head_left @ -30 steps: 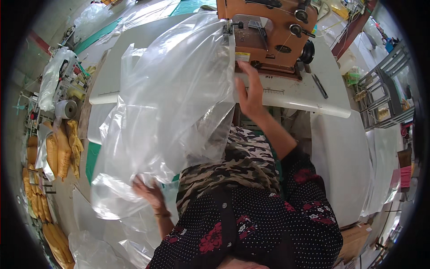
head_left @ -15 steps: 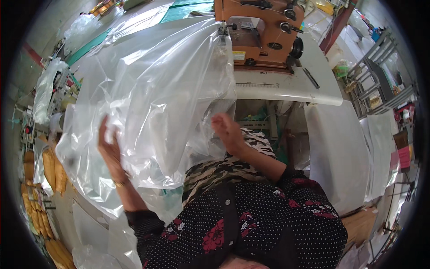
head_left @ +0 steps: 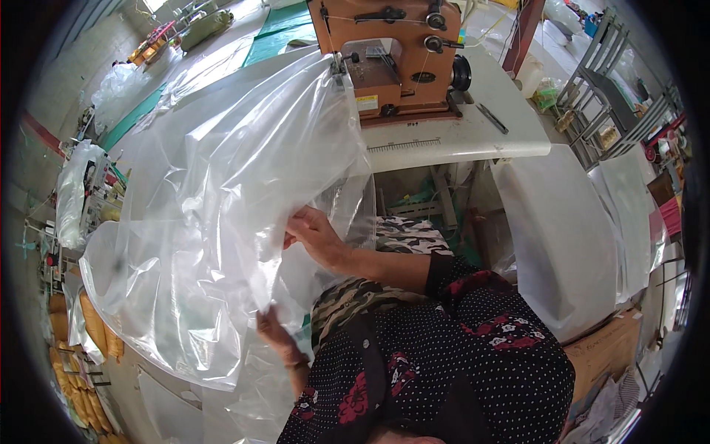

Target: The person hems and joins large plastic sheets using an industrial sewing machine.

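A large clear plastic sheet (head_left: 200,177) drapes over the left of the table and hangs off its near edge. Its far right corner runs under the needle of a brown sewing machine (head_left: 403,85). My right hand (head_left: 314,233) is closed on the sheet's near right edge, thumb and fingers pinching it. Lower down and to the left, my left hand (head_left: 275,333) is closed at the same edge, its fingers partly behind the plastic.
Tweezers (head_left: 492,118) lie on the white table right of the machine. White sheets (head_left: 555,237) hang at the right. A cardboard box (head_left: 606,355) stands below them. Yellowish rolls (head_left: 78,385) are stacked at far left, and a grey metal rack (head_left: 614,89) stands far right.
My right hand has moved left onto the sheet and now grips its edge. My left hand has come down and right from the sheet's left side to that edge. The view has shifted slightly.
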{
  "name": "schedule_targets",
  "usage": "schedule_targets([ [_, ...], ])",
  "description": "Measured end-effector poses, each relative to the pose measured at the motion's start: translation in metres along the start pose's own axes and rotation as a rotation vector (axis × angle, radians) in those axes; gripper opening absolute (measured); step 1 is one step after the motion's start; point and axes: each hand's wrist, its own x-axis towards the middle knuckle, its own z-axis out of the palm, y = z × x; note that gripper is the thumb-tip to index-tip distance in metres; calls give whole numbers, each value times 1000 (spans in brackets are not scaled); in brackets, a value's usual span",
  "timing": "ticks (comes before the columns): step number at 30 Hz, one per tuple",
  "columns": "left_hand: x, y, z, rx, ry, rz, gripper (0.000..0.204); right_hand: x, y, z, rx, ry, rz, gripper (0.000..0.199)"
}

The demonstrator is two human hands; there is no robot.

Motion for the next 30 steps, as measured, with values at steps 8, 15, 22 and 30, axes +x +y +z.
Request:
schedule_targets([
  [8, 2, 221, -83, 354, 284, 403, 36, 22, -7, -30, -314, -279, 203, 23],
  [15, 22, 341, -72, -38, 266, 413, 36, 91, -22, -11, 334, 123, -228, 22],
  [22, 15, 391, -55, -122, 8, 407, 34, 108, -45, -20, 521, -94, -112, 34],
  [30, 2, 406, -33, -180, -79, 384, 26, 156, -86, -19, 580, -228, -465, 46],
])
